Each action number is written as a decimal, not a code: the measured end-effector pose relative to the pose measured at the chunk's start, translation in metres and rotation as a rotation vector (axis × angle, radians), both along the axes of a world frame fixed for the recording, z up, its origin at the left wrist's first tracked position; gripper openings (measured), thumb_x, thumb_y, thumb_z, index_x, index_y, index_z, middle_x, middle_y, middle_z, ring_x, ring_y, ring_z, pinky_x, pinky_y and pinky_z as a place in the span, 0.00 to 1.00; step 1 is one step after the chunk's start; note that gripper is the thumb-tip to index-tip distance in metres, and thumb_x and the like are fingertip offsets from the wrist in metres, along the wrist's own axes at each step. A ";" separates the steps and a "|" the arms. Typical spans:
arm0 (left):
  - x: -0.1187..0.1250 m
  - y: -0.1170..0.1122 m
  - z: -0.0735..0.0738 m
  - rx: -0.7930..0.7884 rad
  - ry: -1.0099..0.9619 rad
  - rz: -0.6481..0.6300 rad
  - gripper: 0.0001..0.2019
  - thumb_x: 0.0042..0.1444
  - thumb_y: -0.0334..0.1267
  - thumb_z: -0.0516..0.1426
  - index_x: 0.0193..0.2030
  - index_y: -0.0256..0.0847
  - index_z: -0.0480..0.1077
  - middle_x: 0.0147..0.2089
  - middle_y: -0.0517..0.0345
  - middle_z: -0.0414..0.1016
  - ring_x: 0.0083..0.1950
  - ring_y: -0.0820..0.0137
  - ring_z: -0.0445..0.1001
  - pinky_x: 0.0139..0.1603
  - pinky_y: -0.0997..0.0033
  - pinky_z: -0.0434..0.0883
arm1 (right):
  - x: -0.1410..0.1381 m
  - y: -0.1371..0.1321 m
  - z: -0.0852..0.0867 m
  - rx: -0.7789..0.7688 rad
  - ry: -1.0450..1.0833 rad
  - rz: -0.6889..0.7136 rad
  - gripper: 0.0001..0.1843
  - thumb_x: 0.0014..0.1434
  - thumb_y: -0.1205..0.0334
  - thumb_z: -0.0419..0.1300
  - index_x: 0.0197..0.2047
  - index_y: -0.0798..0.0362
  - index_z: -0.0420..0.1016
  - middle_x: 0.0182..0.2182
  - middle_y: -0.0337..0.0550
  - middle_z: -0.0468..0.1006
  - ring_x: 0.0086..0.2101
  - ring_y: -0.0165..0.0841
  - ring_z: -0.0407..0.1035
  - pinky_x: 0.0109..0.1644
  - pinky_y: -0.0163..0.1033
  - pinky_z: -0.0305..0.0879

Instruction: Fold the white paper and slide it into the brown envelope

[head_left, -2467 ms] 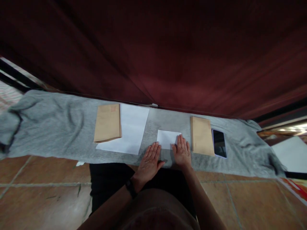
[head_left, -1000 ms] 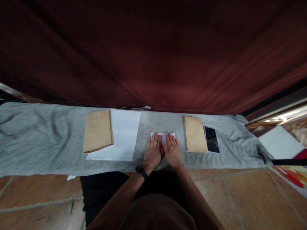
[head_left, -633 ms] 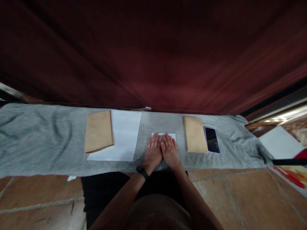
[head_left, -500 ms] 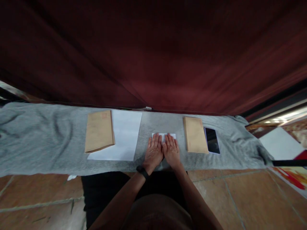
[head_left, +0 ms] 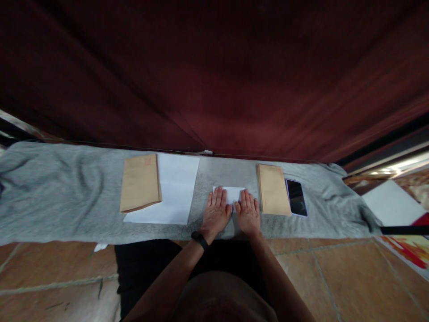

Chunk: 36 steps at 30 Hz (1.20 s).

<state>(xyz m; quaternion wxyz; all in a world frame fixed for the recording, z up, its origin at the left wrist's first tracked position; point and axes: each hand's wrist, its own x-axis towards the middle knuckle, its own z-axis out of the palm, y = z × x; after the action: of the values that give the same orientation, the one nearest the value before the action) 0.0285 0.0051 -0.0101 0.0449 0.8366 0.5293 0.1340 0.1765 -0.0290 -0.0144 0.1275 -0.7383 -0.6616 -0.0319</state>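
Observation:
A small piece of white paper [head_left: 235, 193], apparently folded, lies on the grey cloth in front of me. My left hand [head_left: 216, 210] rests flat on its left part, fingers stretched forward. Over its right edge lies my right hand [head_left: 248, 212], also flat with the fingers out. Between the two hands the middle of the paper shows; the rest is under my palms. To the left, larger white sheets [head_left: 177, 190] lie flat, partly covered by brown envelopes [head_left: 140, 183]. Right of my right hand is another stack of brown envelopes [head_left: 274, 190].
A phone [head_left: 296, 197] lies just right of the right-hand envelopes. The grey cloth [head_left: 77, 192] covers a long narrow surface, wrinkled at both ends. A dark red curtain [head_left: 214, 89] hangs behind it. Tiled floor [head_left: 301, 268] shows below.
My right hand has slid to the right across the paper, opening a gap between the hands. My left hand stays in nearly the same place.

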 end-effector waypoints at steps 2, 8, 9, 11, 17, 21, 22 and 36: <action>0.000 0.000 0.001 0.000 0.006 0.001 0.32 0.69 0.43 0.47 0.74 0.27 0.50 0.77 0.37 0.48 0.78 0.54 0.45 0.76 0.48 0.48 | 0.003 -0.003 -0.002 0.010 -0.005 -0.008 0.31 0.74 0.54 0.41 0.75 0.59 0.51 0.71 0.53 0.58 0.69 0.44 0.54 0.72 0.54 0.47; 0.000 -0.001 0.002 -0.001 0.023 -0.005 0.32 0.69 0.44 0.47 0.75 0.28 0.49 0.77 0.38 0.48 0.78 0.54 0.45 0.76 0.48 0.47 | 0.007 -0.010 -0.007 0.038 -0.030 -0.026 0.31 0.74 0.54 0.40 0.74 0.59 0.53 0.70 0.54 0.59 0.69 0.45 0.54 0.72 0.55 0.46; 0.000 0.000 0.002 -0.003 0.025 -0.004 0.32 0.69 0.44 0.47 0.75 0.28 0.49 0.77 0.38 0.47 0.78 0.54 0.45 0.76 0.48 0.47 | 0.007 -0.010 -0.008 0.038 -0.034 -0.023 0.31 0.75 0.54 0.40 0.74 0.60 0.53 0.71 0.54 0.59 0.69 0.45 0.54 0.72 0.55 0.46; 0.000 0.000 0.002 -0.009 0.029 -0.001 0.32 0.69 0.44 0.46 0.75 0.28 0.49 0.77 0.38 0.47 0.78 0.54 0.45 0.77 0.48 0.46 | 0.007 -0.011 -0.008 0.038 -0.038 -0.018 0.31 0.75 0.53 0.39 0.74 0.61 0.53 0.71 0.54 0.58 0.69 0.45 0.54 0.72 0.55 0.45; -0.001 -0.004 0.003 -0.020 0.025 0.010 0.32 0.69 0.45 0.46 0.75 0.29 0.49 0.77 0.39 0.48 0.78 0.55 0.46 0.76 0.48 0.47 | 0.007 -0.011 -0.010 0.033 -0.033 -0.027 0.32 0.75 0.53 0.39 0.75 0.59 0.51 0.71 0.53 0.58 0.68 0.45 0.54 0.71 0.55 0.46; -0.003 -0.008 0.004 -0.026 0.010 0.027 0.33 0.69 0.48 0.47 0.75 0.31 0.50 0.77 0.38 0.47 0.78 0.54 0.46 0.76 0.48 0.47 | 0.008 -0.011 -0.009 0.039 -0.033 -0.024 0.32 0.74 0.53 0.40 0.75 0.58 0.50 0.71 0.53 0.59 0.68 0.46 0.55 0.71 0.56 0.47; -0.004 -0.009 0.004 -0.028 0.006 0.030 0.33 0.69 0.49 0.48 0.75 0.31 0.50 0.78 0.38 0.47 0.78 0.54 0.46 0.76 0.48 0.47 | 0.008 -0.011 -0.008 0.041 -0.031 -0.023 0.32 0.74 0.53 0.40 0.75 0.58 0.50 0.71 0.53 0.59 0.68 0.46 0.55 0.71 0.56 0.48; -0.025 -0.014 0.014 -0.027 -0.012 -0.086 0.28 0.70 0.47 0.49 0.73 0.39 0.56 0.78 0.44 0.47 0.78 0.55 0.45 0.77 0.47 0.44 | 0.011 -0.013 -0.007 0.049 0.000 0.013 0.32 0.74 0.52 0.39 0.75 0.59 0.50 0.70 0.55 0.60 0.68 0.48 0.54 0.70 0.59 0.47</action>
<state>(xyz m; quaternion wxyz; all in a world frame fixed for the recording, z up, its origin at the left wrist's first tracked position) 0.0033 -0.0087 0.0044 0.0649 0.8572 0.4941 0.1298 0.1871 -0.0419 -0.0216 0.1459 -0.7306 -0.6654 -0.0471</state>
